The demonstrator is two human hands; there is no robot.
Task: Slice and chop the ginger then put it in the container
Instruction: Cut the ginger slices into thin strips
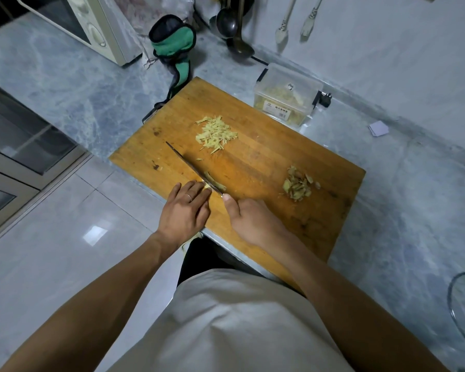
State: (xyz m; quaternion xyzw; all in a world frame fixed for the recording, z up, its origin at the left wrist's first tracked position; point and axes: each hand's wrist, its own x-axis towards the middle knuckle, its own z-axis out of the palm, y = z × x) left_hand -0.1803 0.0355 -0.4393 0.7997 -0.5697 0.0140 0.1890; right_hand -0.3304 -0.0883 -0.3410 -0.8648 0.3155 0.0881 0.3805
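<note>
A wooden cutting board (258, 162) lies on the marble counter. My right hand (249, 218) grips the handle of a knife (189, 165) whose blade stands edge-down on the board. My left hand (184, 210) presses a small piece of ginger (215, 183) against the blade with its fingertips; most of that piece is hidden under the fingers. A pile of chopped ginger strips (216, 134) lies farther back on the board. A heap of ginger peel (298, 185) sits to the right. A clear plastic container (286, 99) holding some ginger stands behind the board.
A green and black oven mitt (175, 47) lies behind the board's left corner, with a microwave (91, 25) further left. Ladles (232, 28) hang on the wall. A glass bowl rim (462, 312) shows at the right edge. The counter edge runs under my hands.
</note>
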